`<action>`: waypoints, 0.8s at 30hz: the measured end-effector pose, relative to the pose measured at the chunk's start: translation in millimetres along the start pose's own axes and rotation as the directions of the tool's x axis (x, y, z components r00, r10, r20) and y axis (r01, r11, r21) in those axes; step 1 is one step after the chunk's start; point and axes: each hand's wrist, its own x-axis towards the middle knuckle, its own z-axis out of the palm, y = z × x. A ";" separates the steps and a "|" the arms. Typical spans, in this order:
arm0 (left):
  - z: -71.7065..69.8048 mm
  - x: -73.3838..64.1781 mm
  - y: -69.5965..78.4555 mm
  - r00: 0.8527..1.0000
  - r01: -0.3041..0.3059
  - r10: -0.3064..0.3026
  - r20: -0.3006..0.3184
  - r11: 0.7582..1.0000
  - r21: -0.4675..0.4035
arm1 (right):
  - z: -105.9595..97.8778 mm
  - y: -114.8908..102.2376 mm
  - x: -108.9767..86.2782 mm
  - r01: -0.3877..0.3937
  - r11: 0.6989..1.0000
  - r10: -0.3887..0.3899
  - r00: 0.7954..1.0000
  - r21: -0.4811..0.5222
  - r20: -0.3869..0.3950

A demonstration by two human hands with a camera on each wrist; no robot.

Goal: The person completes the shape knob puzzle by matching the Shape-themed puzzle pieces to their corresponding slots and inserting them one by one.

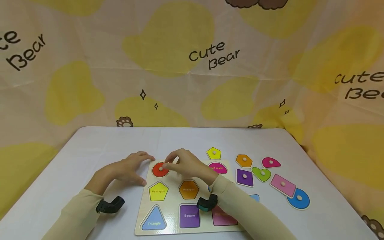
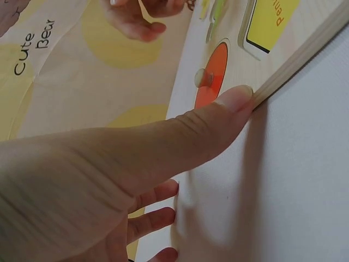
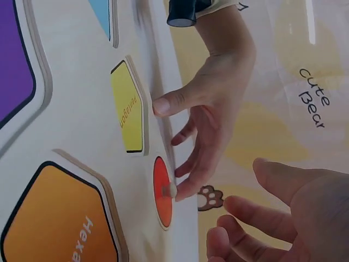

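A wooden shape puzzle board [image 1: 173,216] lies on the table with printed recesses such as a pentagon, hexagon, triangle and square. In its far left corner sits a red round knobbed piece [image 1: 156,171], which looks flush in the left wrist view. My left hand [image 1: 132,169] rests along the board's left side, thumb against the edge and fingers spread toward the far corner. Just above the red piece is my right hand [image 1: 186,164]. The right wrist view shows its fingers loosely bent and apart from the knob [image 3: 173,190], holding nothing. My right forearm hides part of the board.
Loose knobbed pieces lie right of the board: a yellow pentagon [image 1: 211,154], orange hexagon [image 1: 241,162], magenta half round [image 1: 267,161], purple square [image 1: 241,180], green heart [image 1: 261,177], pink rectangle [image 1: 286,188] and blue circle [image 1: 303,201]. A light blue piece [image 1: 254,197] is partly covered by my right sleeve.
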 end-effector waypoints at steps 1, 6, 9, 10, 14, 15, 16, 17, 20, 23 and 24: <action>0.3 0.3 0.3 1.000 0.002 -0.002 -0.002 1.000 0.004 | -2.3 1.0 -2.8 0.002 1.000 -0.002 1.000 -0.005 -0.006; 1.0 0.3 2.0 1.000 0.006 -0.006 -0.007 1.000 0.012 | -15.3 7.3 -16.4 -0.004 1.000 0.003 0.999 -0.024 -0.044; 0.7 -0.4 1.7 1.000 0.004 -0.004 -0.007 1.000 0.007 | -23.4 12.2 -23.6 -0.004 1.000 0.002 0.998 -0.029 -0.062; 0.6 -0.7 1.5 1.000 -0.002 0.002 -0.007 1.000 0.010 | -26.2 14.0 -26.2 -0.004 1.000 0.002 0.998 -0.029 -0.070; 0.1 -1.6 1.6 1.000 -0.015 0.015 -0.005 1.000 0.003 | -36.6 21.6 -37.4 -0.011 0.999 0.006 0.995 -0.042 -0.098; 0.2 -1.7 1.9 1.000 -0.015 0.015 -0.005 1.000 0.001 | -39.3 23.4 -40.5 -0.011 0.999 0.006 0.994 -0.049 -0.105; 0.0 -2.0 1.7 1.000 -0.014 0.014 -0.005 1.000 -0.002 | -41.9 25.1 -43.0 -0.007 0.998 0.001 0.994 -0.055 -0.112; 0.0 -2.1 1.4 1.000 -0.011 0.011 -0.005 1.000 -0.005 | -44.3 26.5 -45.5 -0.008 0.998 0.001 0.993 -0.061 -0.117; 0.8 -1.7 0.4 1.000 0.001 -0.001 -0.004 1.000 -0.010 | -51.7 32.0 -53.4 -0.013 0.998 0.004 0.992 -0.064 -0.129; 1.4 -0.9 -1.1 1.000 0.011 -0.011 -0.003 1.000 -0.009 | -58.5 38.3 -60.8 -0.028 0.997 0.018 0.988 -0.065 -0.152; 1.4 -0.6 -1.7 1.000 0.010 -0.010 -0.004 1.000 -0.006 | -60.7 40.8 -63.1 -0.032 0.997 0.021 0.987 -0.066 -0.162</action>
